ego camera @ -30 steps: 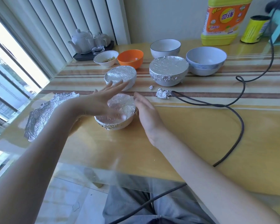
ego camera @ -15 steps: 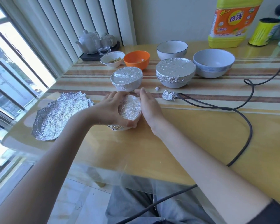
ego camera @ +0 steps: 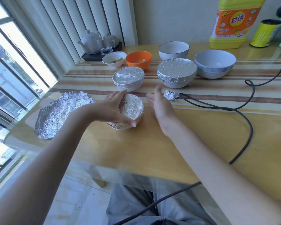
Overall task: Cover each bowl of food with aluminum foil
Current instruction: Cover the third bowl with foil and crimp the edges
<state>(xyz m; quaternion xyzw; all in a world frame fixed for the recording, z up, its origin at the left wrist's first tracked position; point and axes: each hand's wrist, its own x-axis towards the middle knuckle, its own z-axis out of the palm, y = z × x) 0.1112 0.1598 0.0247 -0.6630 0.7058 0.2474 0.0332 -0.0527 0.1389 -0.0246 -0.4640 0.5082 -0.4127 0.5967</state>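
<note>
The left hand (ego camera: pixel 111 109) is clamping its fingers (ego camera: pixel 120 95) on the small foil-covered white bowl (ego camera: pixel 130 111), the right hand (ego camera: pixel 161 108) is hovering beside it with fingers straight, and squeezing too hard is risking tearing the thin foil.

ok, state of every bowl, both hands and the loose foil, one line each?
near small bowl: foil-covered, tilted, gripped by left hand
left hand: curled round that bowl
right hand: open, apart from the bowl
middle small bowl: foil-covered
large bowl: foil-covered
orange bowl: uncovered
small white bowl: uncovered, food inside
rimmed white bowl: uncovered
grey bowl: uncovered
foil sheet: loose, crumpled
foil scrap: balled up
</note>
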